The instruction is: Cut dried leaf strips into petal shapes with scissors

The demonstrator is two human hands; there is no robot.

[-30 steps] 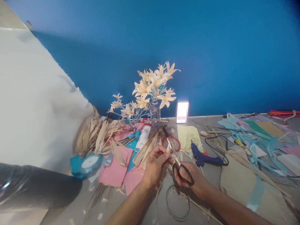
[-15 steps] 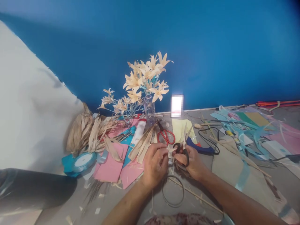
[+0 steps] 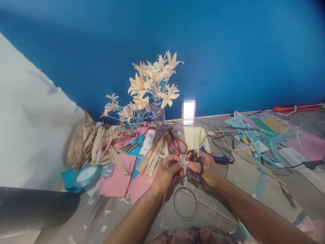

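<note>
Two sets of fingers pinch a small, pale, thin strip (image 3: 186, 163) between them: those of the left hand (image 3: 166, 174) close on one end, those of the right hand (image 3: 210, 171) on the other, also gripping black-handled metal scissors (image 3: 201, 166), blades upward. Too hard a pull could tear the strip; a careless wrist turn could swing the blades into the blue glue gun (image 3: 220, 159) just beyond.

Wall (image 3: 215, 51) deep blue. Flowers (image 3: 139, 85) cream-yellow. Husks (image 3: 80, 144) tan. Left sheet (image 3: 119, 183) pink; middle sheet (image 3: 192, 135) pale yellow. Glue gun (image 3: 219, 158) dark blue. Black-handled scissors (image 3: 201, 166); red-handled scissors (image 3: 177, 152). Bottom cloth (image 3: 198, 235) mottled maroon and pale.
</note>
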